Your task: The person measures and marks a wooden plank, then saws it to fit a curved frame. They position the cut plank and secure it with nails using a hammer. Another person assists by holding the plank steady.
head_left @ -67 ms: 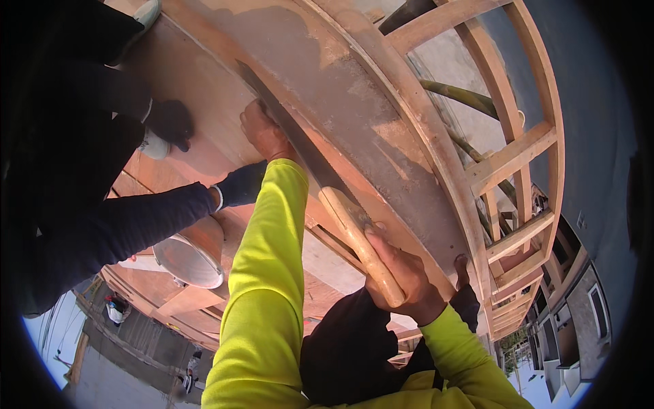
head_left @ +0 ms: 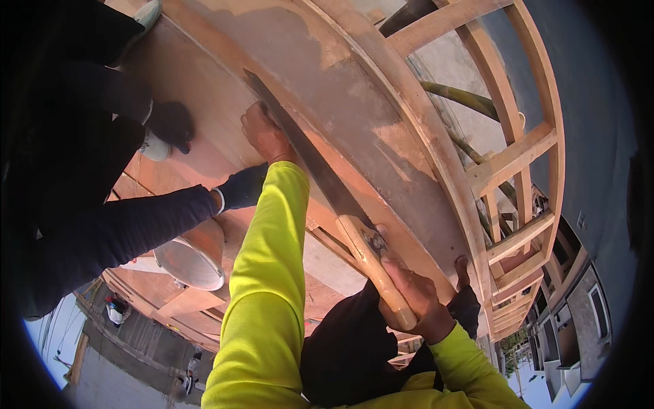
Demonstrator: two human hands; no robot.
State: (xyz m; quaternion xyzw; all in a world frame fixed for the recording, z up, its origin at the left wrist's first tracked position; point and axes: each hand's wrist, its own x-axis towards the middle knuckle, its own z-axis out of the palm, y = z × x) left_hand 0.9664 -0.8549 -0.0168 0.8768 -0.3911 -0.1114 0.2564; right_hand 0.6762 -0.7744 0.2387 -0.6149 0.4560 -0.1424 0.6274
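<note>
My right hand is wrapped round the wooden handle of a handsaw. Its long dark blade slants up and left, toothed edge to the right, lying along a reddish plywood sheet. Close to the blade's left side, my left hand rests on the sheet with its fingers curled in. What those fingers grip, if anything, is hidden. A co-worker's dark-gloved hand presses on the plywood beside my left forearm. The co-worker's other gloved hand is farther left.
A bucket lies left of my left forearm. Along the right runs a wooden frame with open gaps and bamboo poles behind it. A bare foot shows near my right hand. Far below at left is a lower ground.
The handsaw has slid down and right toward me, drawn by my right hand. My left hand and the co-worker's gloved hands stay about where they were.
</note>
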